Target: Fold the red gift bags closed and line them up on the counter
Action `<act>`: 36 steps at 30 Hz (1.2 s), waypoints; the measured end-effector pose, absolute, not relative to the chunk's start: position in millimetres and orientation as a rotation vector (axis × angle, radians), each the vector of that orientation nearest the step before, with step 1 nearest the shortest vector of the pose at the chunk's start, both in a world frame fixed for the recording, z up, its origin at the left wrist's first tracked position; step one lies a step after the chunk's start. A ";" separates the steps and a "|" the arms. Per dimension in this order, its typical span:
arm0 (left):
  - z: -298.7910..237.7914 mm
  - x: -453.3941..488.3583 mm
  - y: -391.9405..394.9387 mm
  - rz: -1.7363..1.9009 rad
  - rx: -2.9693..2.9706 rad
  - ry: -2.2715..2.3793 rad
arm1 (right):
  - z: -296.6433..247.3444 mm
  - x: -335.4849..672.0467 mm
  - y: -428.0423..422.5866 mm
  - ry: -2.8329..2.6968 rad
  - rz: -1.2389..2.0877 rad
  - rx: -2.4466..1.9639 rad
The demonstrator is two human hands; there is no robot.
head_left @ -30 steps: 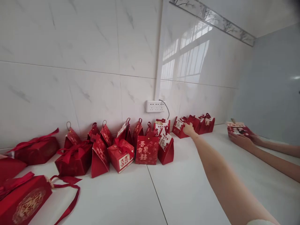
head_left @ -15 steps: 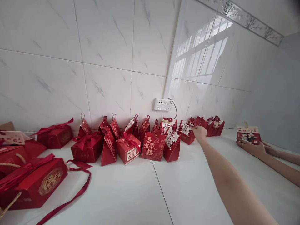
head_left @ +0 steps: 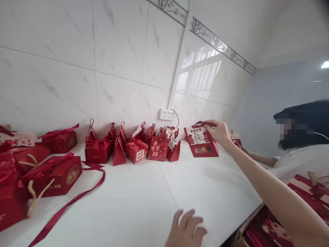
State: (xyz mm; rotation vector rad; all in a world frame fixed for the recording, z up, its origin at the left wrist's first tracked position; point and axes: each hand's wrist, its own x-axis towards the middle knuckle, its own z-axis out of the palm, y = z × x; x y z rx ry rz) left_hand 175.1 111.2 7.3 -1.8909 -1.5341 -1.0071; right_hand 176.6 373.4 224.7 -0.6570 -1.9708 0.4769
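My right hand (head_left: 218, 132) is closed on a red gift box with a white picture label (head_left: 200, 142), lifted off the white counter (head_left: 144, 202) at the right of the row. My left hand (head_left: 186, 230) is low at the bottom edge, fingers spread above the counter, holding nothing. A row of small red triangular and square gift boxes (head_left: 136, 147) stands along the tiled wall.
Larger red boxes with ribbons (head_left: 55, 175) lie at the left, one ribbon trailing across the counter. A wall socket (head_left: 167, 114) sits above the row. Another person (head_left: 300, 147) is at the right, their arm by a red box (head_left: 236, 140). More red boxes (head_left: 305, 192) lie at lower right.
My right hand has picked up the labelled red box from the row and drawn it toward me. My left hand has come into view. The view shifted right, showing the other person.
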 end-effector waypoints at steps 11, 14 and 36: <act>206.3 88.5 -19.2 -1.196 -1.182 -2.001 | 223.4 170.2 135.2 -2.256 0.820 0.101; 211.4 76.6 -49.1 -1.239 -1.303 -2.339 | 223.9 157.4 108.9 -2.296 0.932 0.200; 212.1 80.2 -29.8 -1.413 -1.020 -2.018 | 199.9 172.7 119.7 -2.237 0.651 0.404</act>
